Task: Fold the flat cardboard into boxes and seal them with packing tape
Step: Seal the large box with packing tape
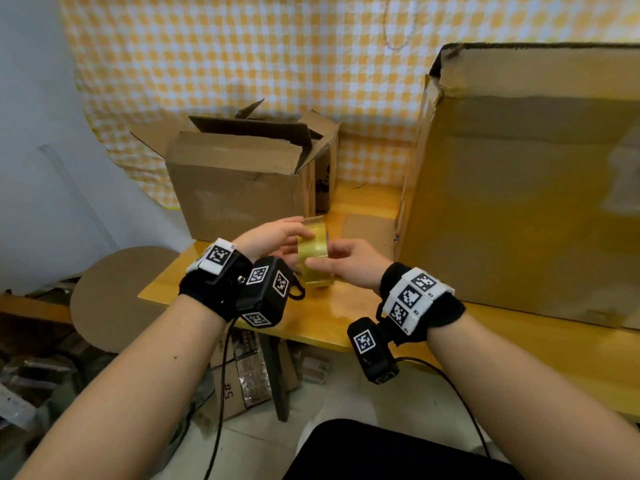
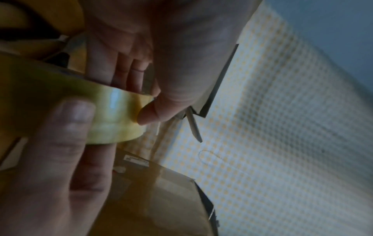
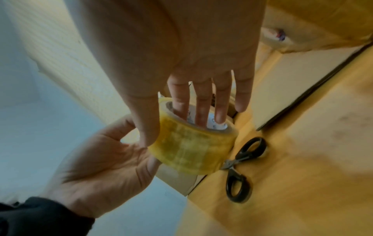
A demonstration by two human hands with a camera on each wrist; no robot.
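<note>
A roll of clear yellowish packing tape (image 1: 313,252) is held above the wooden table (image 1: 322,323) between both hands. My left hand (image 1: 296,233) pinches its far rim, its thumb (image 2: 149,111) pressed on the outer wrap. My right hand (image 3: 175,131) has fingers (image 3: 201,111) pushed into the roll's core (image 3: 217,126) and its thumb on the outside. A small brown box (image 1: 239,181) with raised flaps stands behind the hands. A large cardboard box (image 1: 519,188) stands at the right.
Black-handled scissors (image 3: 240,167) lie open on the table just under the roll. A flat cardboard piece (image 1: 367,233) lies beside the large box. A round cardboard disc (image 1: 114,296) and scrap packaging sit on the floor at left. A checked cloth (image 1: 242,57) hangs behind.
</note>
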